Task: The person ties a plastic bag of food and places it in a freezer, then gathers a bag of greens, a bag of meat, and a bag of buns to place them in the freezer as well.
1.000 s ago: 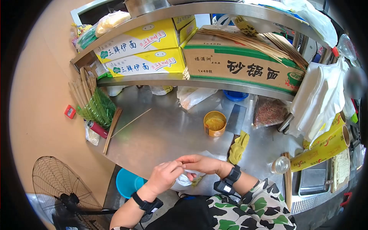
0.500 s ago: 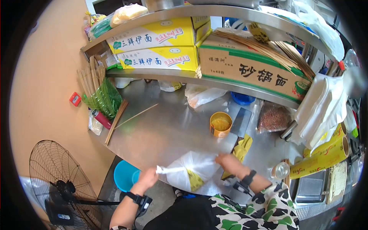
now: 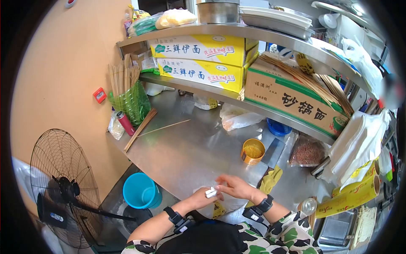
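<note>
A white plastic bag (image 3: 230, 202) with a yellow patch on it sits at the table's near edge, close to my body and partly covered by my hands. My left hand (image 3: 202, 198) is closed on the bag's gathered white handle, and a folded end sticks up from the fingers. Just beside it, my right hand (image 3: 237, 187) has its fingers stretched and apart, reaching over the left fingertips near that white end. Whether the right fingertips touch the handle is hard to make out.
An orange tin (image 3: 253, 151) and a yellow-green cloth (image 3: 270, 180) lie ahead on the right, near a glass jar (image 3: 308, 206). Skewers (image 3: 140, 130) lie on the left. A blue bucket (image 3: 142, 190) and a fan (image 3: 63, 186) stand below left. A shelf holds noodle boxes (image 3: 198, 75).
My hands have come together over the bag from wide apart. My left hand moved right with the handle, and my right hand moved left and let go of its side. The view shifted.
</note>
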The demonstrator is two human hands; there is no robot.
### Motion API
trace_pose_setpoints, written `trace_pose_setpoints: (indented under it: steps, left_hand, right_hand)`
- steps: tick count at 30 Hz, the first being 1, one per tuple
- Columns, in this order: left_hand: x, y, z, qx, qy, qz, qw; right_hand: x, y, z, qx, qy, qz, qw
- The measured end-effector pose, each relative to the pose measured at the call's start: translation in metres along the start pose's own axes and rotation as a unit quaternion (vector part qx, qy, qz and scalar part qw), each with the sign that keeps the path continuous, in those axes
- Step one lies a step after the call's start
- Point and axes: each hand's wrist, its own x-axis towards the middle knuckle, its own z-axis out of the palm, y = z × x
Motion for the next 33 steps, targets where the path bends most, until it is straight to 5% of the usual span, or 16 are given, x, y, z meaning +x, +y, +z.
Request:
trace_pose_setpoints:
  steps: [4,7,8,12,14,16,21,24,27,30,33]
  left_hand:
    - [-0.013,-0.015,-0.004,-0.241,0.072,0.033,0.967]
    - [-0.016,-0.023,-0.003,-0.224,0.027,-0.001,0.974]
    - [-0.018,-0.021,-0.004,-0.173,0.026,-0.005,0.985]
    - [-0.024,-0.01,-0.006,0.004,0.068,0.229,0.971]
    - [-0.026,-0.01,-0.001,0.152,0.164,0.246,0.943]
    - [-0.033,0.001,-0.001,0.269,0.262,0.253,0.892]
    - [-0.038,-0.005,-0.007,0.351,0.386,0.316,0.793]
    - [-0.05,-0.007,-0.012,0.33,0.292,0.33,0.834]
    - [-0.069,-0.025,0.0,0.222,0.24,0.278,0.903]
    - [-0.087,-0.054,0.005,-0.025,0.199,0.116,0.973]
    - [-0.1,-0.08,0.005,-0.278,0.191,0.029,0.941]
  right_hand:
    - [-0.014,0.039,0.009,-0.087,-0.007,-0.029,0.996]
    - [-0.021,-0.003,0.005,-0.08,-0.05,-0.064,0.993]
    - [-0.019,-0.01,0.007,-0.068,-0.014,-0.09,0.994]
    - [0.001,-0.001,0.028,-0.028,0.051,-0.102,0.993]
    - [0.011,0.029,0.04,0.037,-0.028,0.015,0.999]
    - [0.01,0.031,0.053,0.092,-0.01,0.036,0.995]
    - [0.009,0.043,0.06,0.239,-0.02,0.108,0.965]
    - [0.003,0.026,0.055,-0.046,0.052,0.008,0.998]
    - [-0.008,0.051,0.06,-0.113,0.033,0.001,0.993]
    - [-0.021,0.04,0.083,-0.036,0.056,0.003,0.998]
    - [-0.022,0.004,0.112,-0.266,0.111,-0.048,0.956]
